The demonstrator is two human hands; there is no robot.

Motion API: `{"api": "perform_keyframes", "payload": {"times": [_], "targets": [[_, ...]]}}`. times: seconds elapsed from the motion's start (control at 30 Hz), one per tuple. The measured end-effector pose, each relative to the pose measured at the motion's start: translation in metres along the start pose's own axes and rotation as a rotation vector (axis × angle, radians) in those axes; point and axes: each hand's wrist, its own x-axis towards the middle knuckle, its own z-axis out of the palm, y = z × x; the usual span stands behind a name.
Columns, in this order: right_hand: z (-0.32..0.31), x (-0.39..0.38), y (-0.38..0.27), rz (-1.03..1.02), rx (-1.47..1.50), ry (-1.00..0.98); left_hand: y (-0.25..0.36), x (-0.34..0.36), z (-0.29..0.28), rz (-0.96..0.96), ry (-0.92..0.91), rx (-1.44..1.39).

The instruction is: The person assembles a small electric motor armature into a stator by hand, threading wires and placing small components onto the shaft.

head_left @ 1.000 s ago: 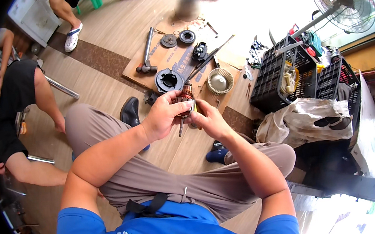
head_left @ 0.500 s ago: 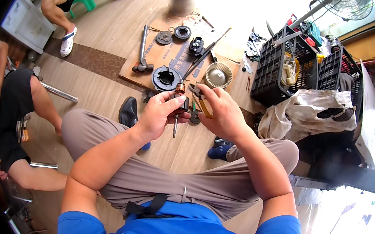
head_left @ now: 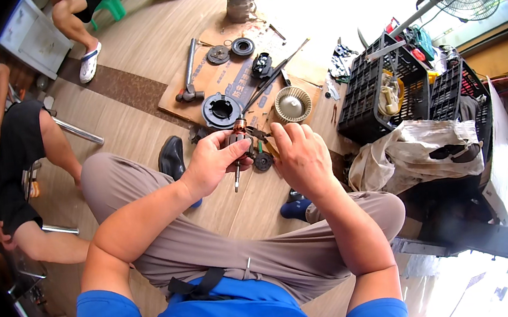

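A motor armature [head_left: 240, 137] is held above the floor, between the thumb and fingers of the left hand [head_left: 206, 171]. The thumb is laid across the near part of its dark body; the other fingers are wrapped beneath, largely hidden. The copper-coloured end is left exposed beyond the fingers on the far side, and the thin shaft is extended past them toward the near side. Yellow-handled pliers [head_left: 273, 147] are gripped in the curled fingers of the right hand [head_left: 305, 157], their head placed just to the right of the armature; whether contact is made cannot be told. Farther off, a black ring-shaped housing [head_left: 209, 115], a pale fan wheel [head_left: 293, 105] and a hammer [head_left: 191, 62] are laid on flattened cardboard [head_left: 173, 100]. To the right, black crates [head_left: 358, 109] are seen, with a stained cloth [head_left: 394, 154] at their near side.
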Motion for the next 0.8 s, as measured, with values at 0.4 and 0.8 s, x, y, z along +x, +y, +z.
{"api": "perform_keyframes", "payload": {"times": [0.4,0.8], "targets": [[-0.004,-0.001,-0.002,-0.026,-0.069,0.020,-0.003,-0.001,0.001,0.039,-0.013,0.029],[0.006,-0.005,-0.009,-0.011,-0.120,0.082,0.000,0.001,-0.005,-0.035,-0.043,-0.010]]}}
